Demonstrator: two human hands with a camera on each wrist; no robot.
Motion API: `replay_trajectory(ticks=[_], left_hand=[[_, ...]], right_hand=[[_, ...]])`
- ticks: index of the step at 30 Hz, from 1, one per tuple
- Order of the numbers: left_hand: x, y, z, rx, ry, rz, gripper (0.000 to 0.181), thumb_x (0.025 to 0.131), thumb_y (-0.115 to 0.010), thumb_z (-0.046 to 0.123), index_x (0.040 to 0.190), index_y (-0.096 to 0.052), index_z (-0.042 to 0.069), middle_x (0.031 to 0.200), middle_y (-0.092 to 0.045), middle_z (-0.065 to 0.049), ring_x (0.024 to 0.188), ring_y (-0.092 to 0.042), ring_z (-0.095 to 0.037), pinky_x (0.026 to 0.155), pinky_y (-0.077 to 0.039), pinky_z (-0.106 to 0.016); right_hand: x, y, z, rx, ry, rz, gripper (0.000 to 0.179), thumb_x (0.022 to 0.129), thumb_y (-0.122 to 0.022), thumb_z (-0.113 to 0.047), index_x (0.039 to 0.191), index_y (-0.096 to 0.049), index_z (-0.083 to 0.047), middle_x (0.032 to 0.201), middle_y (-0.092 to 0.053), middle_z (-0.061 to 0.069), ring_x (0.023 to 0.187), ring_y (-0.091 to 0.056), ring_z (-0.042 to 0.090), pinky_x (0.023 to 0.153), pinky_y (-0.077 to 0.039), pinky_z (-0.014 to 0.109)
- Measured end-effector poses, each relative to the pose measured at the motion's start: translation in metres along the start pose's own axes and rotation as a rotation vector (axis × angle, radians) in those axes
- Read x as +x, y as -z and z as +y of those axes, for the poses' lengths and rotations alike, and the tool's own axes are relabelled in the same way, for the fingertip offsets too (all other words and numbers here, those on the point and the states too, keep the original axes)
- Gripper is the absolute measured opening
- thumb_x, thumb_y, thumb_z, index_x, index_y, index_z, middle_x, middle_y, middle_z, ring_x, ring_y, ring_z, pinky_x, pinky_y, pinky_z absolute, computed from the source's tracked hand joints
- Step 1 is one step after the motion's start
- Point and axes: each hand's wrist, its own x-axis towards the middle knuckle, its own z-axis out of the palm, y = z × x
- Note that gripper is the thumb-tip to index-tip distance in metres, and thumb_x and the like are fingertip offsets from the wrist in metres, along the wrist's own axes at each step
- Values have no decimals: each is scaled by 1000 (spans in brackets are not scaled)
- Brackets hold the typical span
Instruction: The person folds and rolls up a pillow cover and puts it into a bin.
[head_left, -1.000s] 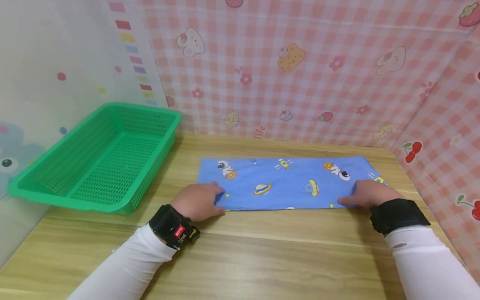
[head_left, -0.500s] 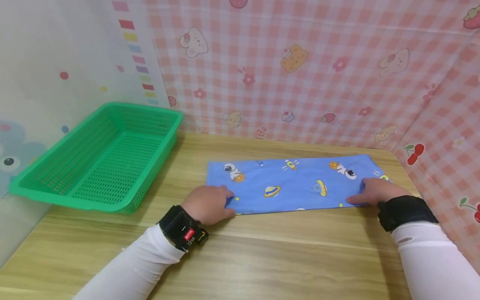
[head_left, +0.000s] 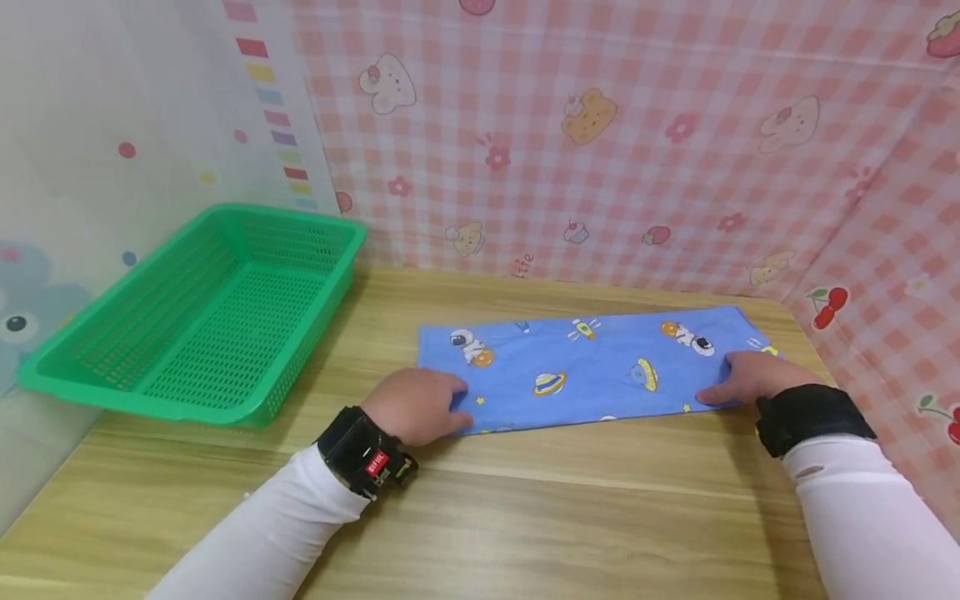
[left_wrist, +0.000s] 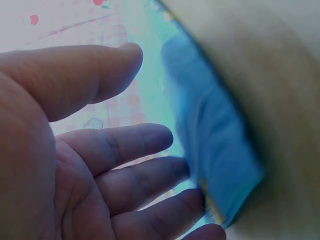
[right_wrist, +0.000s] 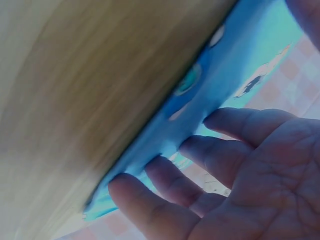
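A blue cloth [left_wrist: 215,130], partly blurred, lies on the counter [left_wrist: 287,115]. Beside the cloth is the left hand [left_wrist: 80,180], its fingers [left_wrist: 142,182] loosely extended towards it, thumb held apart; behind the cloth, a pink checked backdrop [left_wrist: 70,32].

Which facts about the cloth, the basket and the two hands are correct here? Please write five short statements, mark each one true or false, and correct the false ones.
1. The blue cloth lies on the wooden table. True.
2. The left hand is nearer to the green basket than the right hand. True.
3. The cloth is plain, without any print. False: astronauts are among the pictures printed on it.
4. The right hand touches the basket. False: it is at the right end of the cloth.
5. Both sleeves are white. True.
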Motion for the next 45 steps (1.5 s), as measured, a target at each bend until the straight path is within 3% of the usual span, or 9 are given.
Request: replay_trajectory(ticks=[4,6,10,16,22,27,31,41,45], left_hand=[[1,7,-8,-62,28,-22,46,100,-66,48,128,-72,11,127,-75,-9,116,-71,-30,104,-55,-48],[2,11,-13,-85,37,-28,54,101,-65,48,142,-66,13,142,-69,-8,132,-65,-30,114,-50,-49],[7,20,-25,-131,45,-25,53,103,-63,45,145,-63,12,138,-71,-9,130,-66,-29,112,-51,-50],[27,27,-47,-197,147,96,45,106,-61,33,145,-62,10,139,-69,-13,131,-64,-35,113,-49,-55],[46,25,-69,-175,208,138,42,104,-61,25,141,-64,6,143,-66,-17,134,-60,-40,116,-45,-58],[54,25,-79,-144,212,122,35,102,-63,22,132,-70,4,134,-71,-17,125,-66,-39,110,-50,-56],[61,26,-82,-118,201,107,30,101,-65,20,124,-73,3,127,-74,-16,117,-69,-36,105,-53,-52],[68,31,-84,-208,235,64,13,96,-71,16,100,-71,3,95,-72,-10,85,-65,-25,81,-54,-39],[70,32,-84,-240,239,54,19,96,-72,14,109,-72,1,105,-74,-13,91,-66,-26,88,-55,-41]], right_hand=[[-5,-7,-27,-94,99,100,94,89,-79,-47,143,-44,21,142,-51,43,130,-52,58,111,-43,69],[-13,-13,-57,-124,176,161,82,90,-78,-41,143,-50,16,142,-56,39,130,-55,55,110,-44,68],[-31,-29,-131,-92,355,236,63,94,-77,-31,143,-59,4,142,-63,27,136,-56,49,113,-45,63],[-49,-68,-232,-41,613,214,38,97,-75,-21,132,-72,-7,131,-75,8,129,-66,30,112,-51,49],[-56,-94,-296,-107,787,213,29,99,-72,-20,127,-75,-11,121,-77,2,115,-71,18,104,-56,38],[-55,-105,-323,-193,856,221,15,98,-74,-23,109,-78,-15,94,-73,-6,84,-62,9,85,-56,28],[-53,-110,-334,-235,867,228,7,95,-76,-24,95,-74,-17,82,-64,-7,75,-56,10,77,-53,27],[-50,-113,-346,-282,828,177,25,91,-82,-31,112,-75,-19,102,-74,-4,93,-66,11,83,-56,27],[-47,-111,-347,-250,818,140,22,90,-82,-29,108,-75,-17,99,-74,-5,88,-64,10,82,-55,26]])
